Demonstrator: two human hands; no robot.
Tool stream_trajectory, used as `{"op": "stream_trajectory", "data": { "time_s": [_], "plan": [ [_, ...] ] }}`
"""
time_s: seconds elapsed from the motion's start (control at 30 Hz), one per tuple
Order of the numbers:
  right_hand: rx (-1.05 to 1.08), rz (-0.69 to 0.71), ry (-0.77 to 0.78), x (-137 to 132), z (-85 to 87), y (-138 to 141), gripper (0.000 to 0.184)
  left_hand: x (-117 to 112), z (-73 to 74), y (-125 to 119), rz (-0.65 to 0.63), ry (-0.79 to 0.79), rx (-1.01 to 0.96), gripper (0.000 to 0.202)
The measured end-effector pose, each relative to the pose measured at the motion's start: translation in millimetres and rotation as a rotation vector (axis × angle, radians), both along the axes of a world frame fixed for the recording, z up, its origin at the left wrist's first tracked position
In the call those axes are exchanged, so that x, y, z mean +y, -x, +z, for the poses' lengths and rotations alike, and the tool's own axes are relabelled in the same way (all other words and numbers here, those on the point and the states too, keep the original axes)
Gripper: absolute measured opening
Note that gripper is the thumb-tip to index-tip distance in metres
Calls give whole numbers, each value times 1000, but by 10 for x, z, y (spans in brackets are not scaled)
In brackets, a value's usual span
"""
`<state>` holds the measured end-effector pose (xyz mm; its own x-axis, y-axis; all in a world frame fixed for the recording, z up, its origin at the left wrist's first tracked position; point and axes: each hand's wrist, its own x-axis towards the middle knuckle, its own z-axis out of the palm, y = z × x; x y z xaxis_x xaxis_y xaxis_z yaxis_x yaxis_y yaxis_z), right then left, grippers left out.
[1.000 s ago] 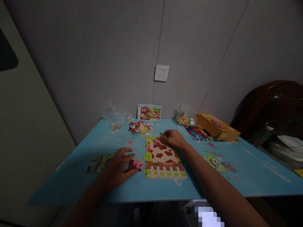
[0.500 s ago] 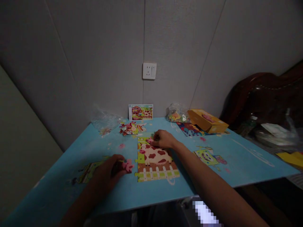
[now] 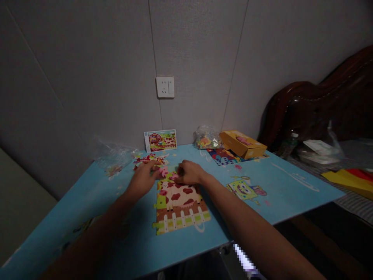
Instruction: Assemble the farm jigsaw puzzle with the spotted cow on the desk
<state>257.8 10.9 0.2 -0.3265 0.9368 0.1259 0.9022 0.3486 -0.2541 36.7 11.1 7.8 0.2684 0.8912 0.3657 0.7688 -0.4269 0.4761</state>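
Note:
A partly joined jigsaw puzzle [image 3: 182,198] with a brown-spotted cow and a white fence lies on the blue table. Above its top left corner, my left hand [image 3: 143,177] pinches a puzzle piece [image 3: 163,171] with a pink pig on it. My right hand [image 3: 189,172] is closed at the puzzle's upper edge, its fingertips on another pink and green puzzle piece [image 3: 173,176]. Behind my left hand lies a pile of loose puzzle pieces [image 3: 151,158], partly hidden. A reference picture card [image 3: 161,140] of a farm leans against the wall.
A clear plastic bag [image 3: 112,153] lies at the back left. Another bag of pieces [image 3: 206,138] and a yellow box [image 3: 243,144] stand at the back right, the box over a dark puzzle [image 3: 221,157]. The table [image 3: 279,194] has cartoon prints. Beyond its right side is a bottle [image 3: 288,146].
My left hand has moved forward and right with the pig piece, from beside the puzzle to its upper edge. My right hand stays at that edge. The view has turned slightly right.

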Motion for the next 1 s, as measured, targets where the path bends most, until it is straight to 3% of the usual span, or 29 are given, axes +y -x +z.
{"op": "stream_trajectory", "data": {
  "time_s": [0.2,0.33,0.43,0.57,0.7,0.8,0.87,1.0],
  "plan": [
    [22,51,1,-24,21,-43,35,617,49,-586,60,-25,108,29],
    [48,78,25,-31,26,-63,33,826,-17,-828,83,15,164,28],
    [55,83,34,-32,32,-69,31,892,-60,-851,99,10,200,30],
    [58,78,42,-30,43,-69,33,806,-13,-632,124,-56,225,36],
    [59,102,39,-10,24,-76,35,512,10,-117,185,-151,228,32],
    [61,128,23,8,0,-78,35,301,-105,337,238,-310,208,31],
    [61,135,23,13,-10,-76,35,236,-210,567,282,-326,193,32],
    [78,132,20,6,-10,-77,36,277,-339,695,248,-229,179,42]
  ]
}}
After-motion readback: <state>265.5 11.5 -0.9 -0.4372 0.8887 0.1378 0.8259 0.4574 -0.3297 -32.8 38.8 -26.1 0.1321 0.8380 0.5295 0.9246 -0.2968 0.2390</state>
